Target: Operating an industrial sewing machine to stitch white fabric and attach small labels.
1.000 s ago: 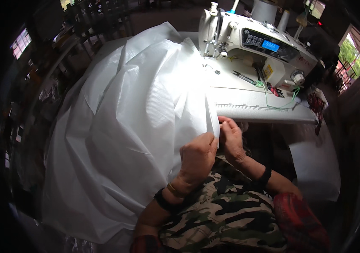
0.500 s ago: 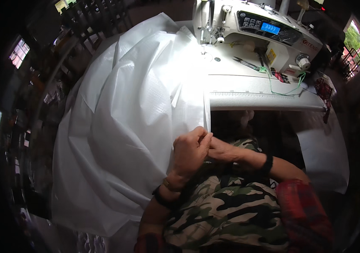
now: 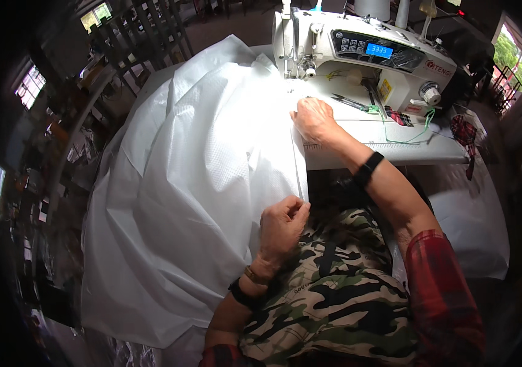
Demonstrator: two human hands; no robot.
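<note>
At the sewing station, seen from beside the seated person:

White fabric [image 3: 193, 202]: a large woven sheet, draped from the surface near the needle at 12 o'clock down over the person's lap toward 7 o'clock; its straight right edge is the long axis, running from 12 down to 6.

Surface [image 3: 395, 137]: white, at 1 o'clock, carrying the machine and a loose green thread.

Sewing machine [image 3: 365, 52]: white, with a lit blue display, at 12 to 1 o'clock, its needle end just above the sheet's top corner.

Right hand [image 3: 314, 119]: flat, fingers narrow, pressing the fabric edge onto the surface just below the needle; the nearer hand to the machine.

Left hand [image 3: 282, 226]: curled shut, pinching the same edge low down, at 6 o'clock from the right hand.

Key relation: the edge lies stretched between the two hands, well apart, pointing at the needle.

Scissors [image 3: 349, 103]: small, beside the right hand at 2 o'clock.
</note>
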